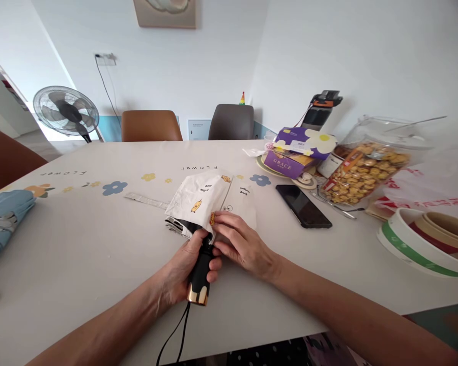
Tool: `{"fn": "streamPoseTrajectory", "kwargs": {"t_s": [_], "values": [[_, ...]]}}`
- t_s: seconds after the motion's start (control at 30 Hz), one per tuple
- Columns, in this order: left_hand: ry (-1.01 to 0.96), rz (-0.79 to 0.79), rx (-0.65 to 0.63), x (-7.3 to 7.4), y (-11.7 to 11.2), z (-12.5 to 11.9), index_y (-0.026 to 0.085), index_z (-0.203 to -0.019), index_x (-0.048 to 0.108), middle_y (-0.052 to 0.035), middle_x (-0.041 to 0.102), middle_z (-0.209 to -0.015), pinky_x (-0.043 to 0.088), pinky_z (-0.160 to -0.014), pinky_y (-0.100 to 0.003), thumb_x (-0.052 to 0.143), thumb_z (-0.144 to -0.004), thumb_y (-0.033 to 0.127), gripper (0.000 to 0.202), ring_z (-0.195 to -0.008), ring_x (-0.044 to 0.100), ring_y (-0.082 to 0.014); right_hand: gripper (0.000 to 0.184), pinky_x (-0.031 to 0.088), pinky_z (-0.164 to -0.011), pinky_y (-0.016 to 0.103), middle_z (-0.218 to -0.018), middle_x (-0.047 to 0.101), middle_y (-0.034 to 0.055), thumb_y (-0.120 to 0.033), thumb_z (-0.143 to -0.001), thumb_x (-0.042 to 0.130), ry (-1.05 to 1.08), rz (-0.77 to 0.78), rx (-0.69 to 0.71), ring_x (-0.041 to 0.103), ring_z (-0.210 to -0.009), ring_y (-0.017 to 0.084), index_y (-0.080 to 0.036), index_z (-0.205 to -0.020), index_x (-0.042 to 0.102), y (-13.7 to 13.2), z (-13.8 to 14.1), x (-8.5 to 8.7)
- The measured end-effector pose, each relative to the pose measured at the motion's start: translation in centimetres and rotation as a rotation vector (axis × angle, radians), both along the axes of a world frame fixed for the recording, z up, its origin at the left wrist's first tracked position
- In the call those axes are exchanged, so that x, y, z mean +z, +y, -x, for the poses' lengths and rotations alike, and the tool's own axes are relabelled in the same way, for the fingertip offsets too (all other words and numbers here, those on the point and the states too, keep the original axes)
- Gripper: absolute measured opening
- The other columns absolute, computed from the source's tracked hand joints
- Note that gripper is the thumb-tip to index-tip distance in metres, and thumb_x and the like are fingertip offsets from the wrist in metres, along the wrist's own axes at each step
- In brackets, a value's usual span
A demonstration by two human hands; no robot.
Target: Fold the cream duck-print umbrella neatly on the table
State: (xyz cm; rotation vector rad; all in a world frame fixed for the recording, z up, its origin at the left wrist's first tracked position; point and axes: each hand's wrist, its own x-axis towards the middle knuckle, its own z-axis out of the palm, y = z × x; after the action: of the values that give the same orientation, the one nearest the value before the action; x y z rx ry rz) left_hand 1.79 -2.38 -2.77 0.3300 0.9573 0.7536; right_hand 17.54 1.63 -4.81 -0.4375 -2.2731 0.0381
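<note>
A white folding umbrella [198, 195] with small yellow duck prints lies partly folded on the table, its canopy pointing away from me. My left hand [191, 262] is wrapped round its black handle [200, 269], which ends in a gold cap with a black wrist cord [183, 320] hanging down. On the canopy's right side rests my right hand [244, 246], fingers bent and pressed to a fold of the fabric near the lower edge. A pale strap [145, 200] stretches out to the left of the canopy.
Left lies a folded blue umbrella [7, 218]. To the right are a black phone [303, 206], eyeglasses [339, 206], a purple box [290, 160], a clear jar of snacks [366, 170] and rolls of tape [416, 246]. Two chairs [151, 125] stand beyond the table [99, 274].
</note>
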Motion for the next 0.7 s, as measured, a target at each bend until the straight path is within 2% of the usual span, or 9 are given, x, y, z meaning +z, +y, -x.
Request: {"fn": "streamPoseTrajectory", "kwargs": {"t_s": [0.13,0.2,0.3,0.37,0.57,0.7], "values": [[-0.016,-0.014,-0.021,-0.31,0.09,0.16,0.017,-0.069,0.043,0.0030,0.043,-0.051,0.032,-0.034,-0.016,0.045,-0.082,0.048,0.035,-0.036,0.037,-0.0043,0.042,0.042,-0.102,0.045,-0.122,0.048,0.0175,-0.017,-0.088,0.048,-0.033,-0.015,-0.004,0.037,-0.128,0.027,-0.012,-0.129,0.038,-0.13,-0.12,-0.10],[-0.029,-0.061,-0.026,-0.60,0.09,0.29,0.016,-0.070,0.045,0.0032,0.044,-0.054,0.033,-0.034,-0.016,0.054,-0.078,0.048,0.035,-0.038,0.038,-0.0038,0.041,0.041,-0.102,0.046,-0.122,0.049,0.0173,-0.016,-0.088,0.048,-0.032,-0.031,-0.015,0.038,-0.127,0.027,-0.011,-0.128,0.040,-0.17,-0.15,-0.16],[-0.059,-0.184,-0.009,-0.88,0.00,0.47,0.015,-0.072,0.048,0.0034,0.046,-0.062,0.034,-0.035,-0.014,0.070,-0.069,0.037,0.031,-0.045,0.042,-0.0035,0.041,0.039,-0.103,0.047,-0.122,0.051,0.0171,-0.013,-0.086,0.047,-0.023,-0.048,-0.032,0.040,-0.126,0.026,-0.011,-0.127,0.043,-0.25,-0.17,-0.29],[-0.059,-0.246,-0.011,-0.91,-0.06,0.51,0.014,-0.072,0.049,0.0038,0.046,-0.064,0.035,-0.035,-0.014,0.074,-0.065,0.032,0.031,-0.047,0.043,-0.0035,0.042,0.038,-0.104,0.048,-0.123,0.051,0.0182,-0.010,-0.085,0.047,-0.028,-0.054,-0.036,0.039,-0.127,0.026,-0.009,-0.127,0.043,-0.32,-0.21,-0.38],[0.069,-0.202,0.016,-0.76,-0.07,0.24,0.016,-0.072,0.047,0.0050,0.044,-0.061,0.031,-0.031,-0.015,0.069,-0.070,0.035,0.029,-0.042,0.040,-0.0036,0.040,0.039,-0.103,0.048,-0.127,0.050,0.0184,-0.004,-0.082,0.040,-0.019,-0.033,0.019,0.039,-0.128,0.026,-0.009,-0.121,0.044,-0.37,-0.65,-0.46],[0.179,-0.222,-0.021,-0.84,-0.17,0.05,0.017,-0.068,0.042,0.0052,0.045,-0.054,0.031,-0.031,-0.018,0.063,-0.073,0.040,0.031,-0.035,0.038,-0.0048,0.044,0.042,-0.100,0.048,-0.118,0.058,0.0149,-0.001,-0.080,0.040,0.070,-0.027,0.024,0.049,-0.120,0.023,-0.012,-0.123,0.041,-0.12,-0.91,-0.22]]}}
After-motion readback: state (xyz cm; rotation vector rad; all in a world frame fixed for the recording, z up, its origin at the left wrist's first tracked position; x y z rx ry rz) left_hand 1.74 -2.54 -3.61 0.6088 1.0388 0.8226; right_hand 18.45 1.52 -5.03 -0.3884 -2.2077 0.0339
